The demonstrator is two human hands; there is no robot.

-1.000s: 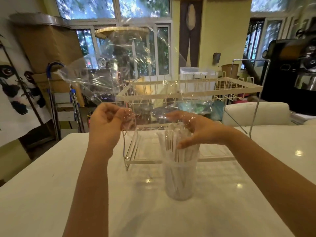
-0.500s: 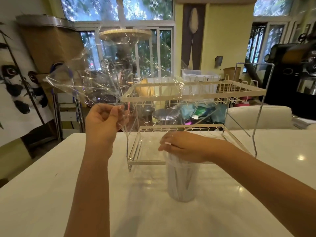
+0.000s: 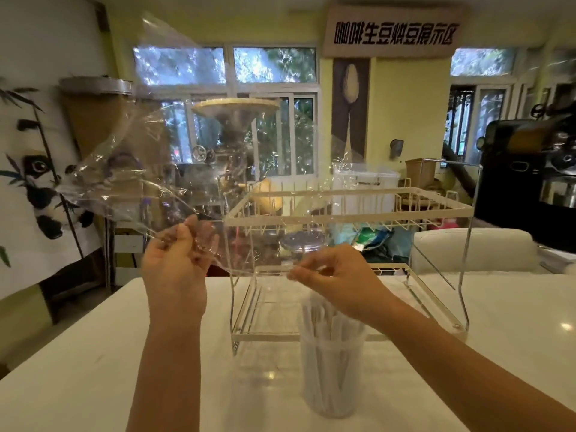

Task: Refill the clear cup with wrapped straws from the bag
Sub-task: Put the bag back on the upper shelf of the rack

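Change since earlier: the right hand (image 3: 338, 280) has lifted off the straw tops and now pinches the lower edge of the bag (image 3: 193, 169); the bag, which hung over the cup a second ago, is raised clear of it and spread between both hands.
Left hand (image 3: 177, 260): held up at the left, above the table (image 3: 93, 369), back of the hand toward the camera.
Left fingers (image 3: 190, 232): curled, thumb and fingertips pressed together on the bag's lower left edge.
Right hand: just above and slightly behind the cup's mouth, not touching the straws.
Right fingers (image 3: 304, 271): thumb and forefinger closed on a thin fold of the bag's lower right edge; the other fingers loosely bent.
Bag: clear, crinkled film, looks emptied; it rises up and to the left from the two pinch points, its top corner high near the windows.
Clear cup (image 3: 332, 372): upright on the table in front of the wire rack (image 3: 346, 210), below the right wrist.
Wrapped straws (image 3: 327, 325): standing inside the cup, packed close, tops poking above its rim, well apart from the left fingers and just under the right ones.
Wire rack: white, two-tiered, standing on the table behind the cup.
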